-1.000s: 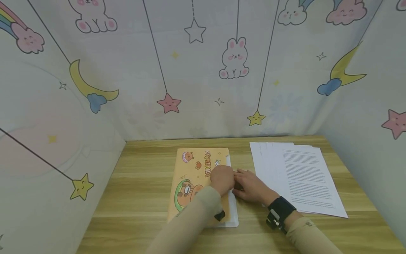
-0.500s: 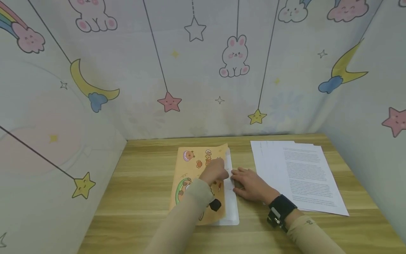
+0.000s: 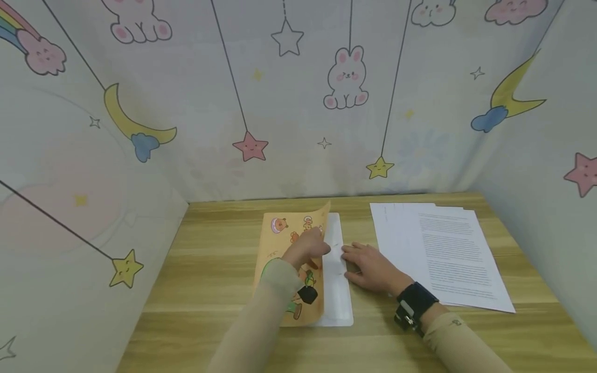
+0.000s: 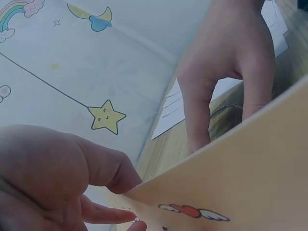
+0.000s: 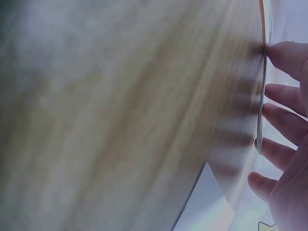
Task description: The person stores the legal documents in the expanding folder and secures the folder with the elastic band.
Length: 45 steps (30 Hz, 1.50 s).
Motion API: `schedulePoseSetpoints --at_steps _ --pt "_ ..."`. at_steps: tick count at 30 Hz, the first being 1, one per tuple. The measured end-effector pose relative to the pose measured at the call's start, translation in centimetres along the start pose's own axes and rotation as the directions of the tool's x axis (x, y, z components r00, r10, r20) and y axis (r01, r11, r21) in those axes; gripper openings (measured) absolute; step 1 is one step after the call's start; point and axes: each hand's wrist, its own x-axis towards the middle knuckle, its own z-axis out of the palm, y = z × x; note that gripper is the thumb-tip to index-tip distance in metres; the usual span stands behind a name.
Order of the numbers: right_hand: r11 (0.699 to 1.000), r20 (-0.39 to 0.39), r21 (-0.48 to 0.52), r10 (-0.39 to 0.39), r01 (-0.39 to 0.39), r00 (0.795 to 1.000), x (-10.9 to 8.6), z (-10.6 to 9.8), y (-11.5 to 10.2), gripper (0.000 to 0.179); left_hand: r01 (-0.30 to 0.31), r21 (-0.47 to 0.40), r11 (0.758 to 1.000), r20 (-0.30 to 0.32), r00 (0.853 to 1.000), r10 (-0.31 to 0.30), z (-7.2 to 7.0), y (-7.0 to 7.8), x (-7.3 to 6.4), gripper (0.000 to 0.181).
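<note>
A capybara-print folder (image 3: 298,305) lies left of the middle of the table, its orange front cover bent up along the right side. My left hand (image 3: 306,247) pinches that cover's right edge; in the left wrist view the thumb and fingers lie on either side of the cover (image 4: 250,178). Under the raised edge shows the folder's whitish inside (image 3: 339,305). My right hand (image 3: 370,267) rests with its fingertips along the folder's right edge. Seen from the right wrist, the spread fingers (image 5: 286,122) touch the thin edge.
A fanned stack of printed paper sheets (image 3: 454,259) lies on the wooden table (image 3: 200,269) to the right, close behind my right hand. Cartoon-printed curtain walls (image 3: 289,114) stand along the back and both sides.
My left hand has moved left and lifted the folder's cover edge, baring a widening strip of the inside. The right hand stays at the folder's right edge. The head view has tilted slightly down.
</note>
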Motion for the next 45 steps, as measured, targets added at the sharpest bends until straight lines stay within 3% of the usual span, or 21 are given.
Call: schedulePoseSetpoints --at_steps 6,15,23,35,45 --pt "1.000 0.021 -0.011 0.004 -0.004 1.000 0.1 0.0 0.2 0.050 -0.004 -0.134 0.991 0.038 0.999 0.009 -0.9 -1.0 0.1 0.064" --pt "1.000 0.010 -0.010 -0.007 0.007 1.000 0.2 0.1 0.2 0.049 -0.067 -0.241 0.968 0.108 0.990 0.095 -2.9 -2.5 -0.1 0.072" --pt "1.000 0.022 -0.017 -0.012 0.012 1.000 0.1 0.5 0.3 0.050 -0.072 -0.378 0.923 0.164 0.976 0.143 -4.3 -3.8 -0.6 0.083" --pt "0.999 0.003 -0.014 -0.033 0.033 0.999 0.1 -0.4 0.4 0.050 -0.108 -0.485 0.868 0.099 0.979 0.177 -6.3 -4.0 -1.9 0.080" --pt "0.999 0.001 0.000 -0.039 0.039 0.999 0.1 -0.2 0.7 0.049 -0.171 -0.584 0.794 0.099 0.955 0.279 -8.2 -5.4 -2.5 0.082"
